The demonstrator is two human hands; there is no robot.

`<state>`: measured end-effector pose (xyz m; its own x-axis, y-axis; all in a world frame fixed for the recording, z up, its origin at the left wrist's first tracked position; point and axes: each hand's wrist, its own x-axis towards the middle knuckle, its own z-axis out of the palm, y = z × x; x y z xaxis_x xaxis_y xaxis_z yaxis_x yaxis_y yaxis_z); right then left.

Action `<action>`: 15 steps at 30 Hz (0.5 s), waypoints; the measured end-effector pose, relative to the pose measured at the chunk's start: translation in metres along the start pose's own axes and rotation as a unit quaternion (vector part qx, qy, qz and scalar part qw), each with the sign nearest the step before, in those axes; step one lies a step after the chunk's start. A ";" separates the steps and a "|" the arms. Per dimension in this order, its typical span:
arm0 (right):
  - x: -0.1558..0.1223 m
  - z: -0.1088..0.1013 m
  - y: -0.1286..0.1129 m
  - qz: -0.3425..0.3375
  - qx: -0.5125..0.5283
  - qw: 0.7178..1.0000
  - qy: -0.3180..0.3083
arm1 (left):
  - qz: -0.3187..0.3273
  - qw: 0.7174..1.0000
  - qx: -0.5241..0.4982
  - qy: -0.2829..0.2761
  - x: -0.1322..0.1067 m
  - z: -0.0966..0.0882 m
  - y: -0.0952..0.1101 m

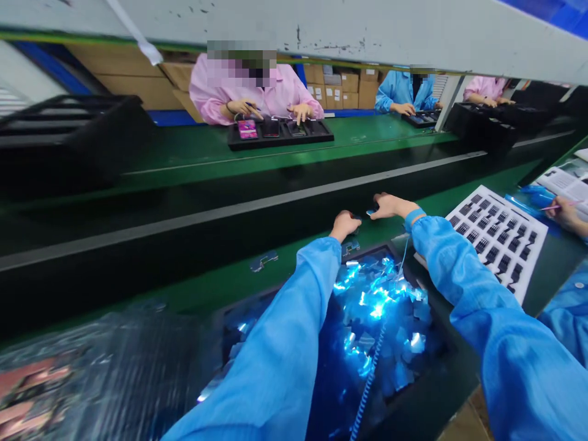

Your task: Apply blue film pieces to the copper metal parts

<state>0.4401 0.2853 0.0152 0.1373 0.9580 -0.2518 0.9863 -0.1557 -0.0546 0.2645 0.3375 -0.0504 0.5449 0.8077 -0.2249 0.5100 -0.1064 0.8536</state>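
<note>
Both my arms, in blue sleeves, reach forward over a black tray [441, 367] filled with shiny blue film pieces [381, 306]. My left hand [344, 224] is curled closed at the edge of the dark conveyor belt [184, 245], on something small I cannot make out. My right hand [389, 206] lies just to its right, fingers closed around a small dark part with a blue bit at the fingertips. A small metal part [263, 261] lies on the green bench left of my hands.
A white sheet [535, 242] with rows of small black parts lies at the right, beside a neighbour's hand [564, 212] holding a thin tool. Across the belt, people in pink and blue coats work at black trays [280, 132] with phones. Wrapped trays [92, 373] sit at lower left.
</note>
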 end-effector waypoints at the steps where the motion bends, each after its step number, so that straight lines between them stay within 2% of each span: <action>1: -0.003 -0.002 -0.008 -0.021 0.007 1.000 0.003 | -0.015 0.999 -0.046 -0.005 0.001 -0.002 0.001; 5: -0.013 -0.006 -0.038 -0.077 0.026 0.997 0.016 | -0.035 0.974 -0.218 -0.051 -0.002 -0.011 0.007; 8: -0.017 -0.010 -0.044 -0.082 0.036 0.996 0.018 | -0.030 0.950 -0.300 -0.087 -0.008 -0.016 0.011; 11: -0.016 -0.018 -0.025 -0.056 0.047 0.997 -0.008 | -0.031 0.941 -0.321 -0.100 -0.013 -0.017 0.011; 15: -0.020 -0.025 0.027 0.058 0.027 0.997 -0.032 | -0.054 0.968 -0.230 -0.087 -0.019 -0.017 0.007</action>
<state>0.4664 0.2682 0.0423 0.2422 0.9158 -0.3203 0.9575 -0.2789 -0.0735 0.2468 0.3314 -0.0321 0.6288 0.6858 -0.3664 0.2421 0.2751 0.9304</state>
